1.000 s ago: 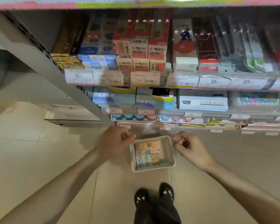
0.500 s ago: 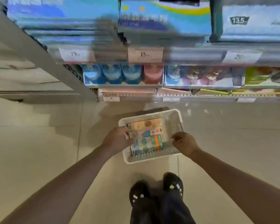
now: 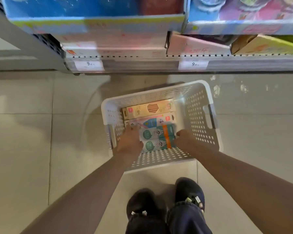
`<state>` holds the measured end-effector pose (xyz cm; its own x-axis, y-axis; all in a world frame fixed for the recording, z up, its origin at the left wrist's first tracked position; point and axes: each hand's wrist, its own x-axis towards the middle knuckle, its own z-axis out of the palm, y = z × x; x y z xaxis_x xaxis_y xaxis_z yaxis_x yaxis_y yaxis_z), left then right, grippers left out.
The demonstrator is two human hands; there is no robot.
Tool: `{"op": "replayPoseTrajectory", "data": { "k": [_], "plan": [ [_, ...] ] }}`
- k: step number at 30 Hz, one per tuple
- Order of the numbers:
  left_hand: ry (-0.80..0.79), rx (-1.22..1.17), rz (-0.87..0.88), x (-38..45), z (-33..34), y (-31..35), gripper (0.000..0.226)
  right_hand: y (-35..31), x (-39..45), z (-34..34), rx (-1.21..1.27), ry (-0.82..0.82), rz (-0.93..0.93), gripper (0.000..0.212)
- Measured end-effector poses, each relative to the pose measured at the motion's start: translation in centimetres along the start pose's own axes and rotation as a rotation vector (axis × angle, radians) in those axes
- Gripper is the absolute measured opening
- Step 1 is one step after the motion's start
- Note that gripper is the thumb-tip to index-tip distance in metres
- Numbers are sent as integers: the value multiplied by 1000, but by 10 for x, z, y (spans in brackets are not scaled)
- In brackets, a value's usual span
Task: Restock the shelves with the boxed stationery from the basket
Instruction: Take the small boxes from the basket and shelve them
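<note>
White basket [image 3: 199,114] on the tiled floor [image 3: 32,132], near the bottom shelf [image 3: 159,63]. Boxes in its left half, laid side by side: tan pencil box [image 3: 148,108] farthest, pink-and-blue box [image 3: 155,121] next, two teal boxes [image 3: 156,133] nearest. Both hands down inside the basket, one at each end of the teal boxes. Left hand [image 3: 129,144] at the left end, fingers curled down over it and reaching onto the pink-and-blue box. Right hand [image 3: 187,140] at the right end, fingers curled against the box ends; whether actually gripping, cannot tell. Two price tags [image 3: 89,65] on the shelf edge, flat packs above them, blurred. Dark shoes [image 3: 189,193] on the floor just near of the basket.
</note>
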<state>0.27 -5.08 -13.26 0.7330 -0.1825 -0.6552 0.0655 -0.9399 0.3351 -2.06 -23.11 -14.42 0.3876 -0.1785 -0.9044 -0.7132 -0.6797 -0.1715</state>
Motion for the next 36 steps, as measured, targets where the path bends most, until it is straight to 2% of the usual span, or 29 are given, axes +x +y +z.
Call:
{"op": "replayPoseTrajectory", "data": {
  "k": [2,5,10,15,22,32,36],
  "plan": [
    [-40,58,66,5,13,-1,52,-1,7,5,-92,-45,9,14],
    [-80,210,208,13,23,1,59,-3,18,10,-68,-69,13,32],
    [-104,448,281,23,35,4,77,4,35,23,440,-91,23,39],
    [-115,490,232,27,43,2,87,7,27,18,660,-134,114,47],
    [-129,467,240,32,45,1,99,18,21,19,789,-113,129,44],
    [-92,530,394,37,48,14,82,25,23,27,835,-81,154,38],
    [-92,542,412,38,49,17,83,24,26,30,718,-87,147,46]
  ]
}}
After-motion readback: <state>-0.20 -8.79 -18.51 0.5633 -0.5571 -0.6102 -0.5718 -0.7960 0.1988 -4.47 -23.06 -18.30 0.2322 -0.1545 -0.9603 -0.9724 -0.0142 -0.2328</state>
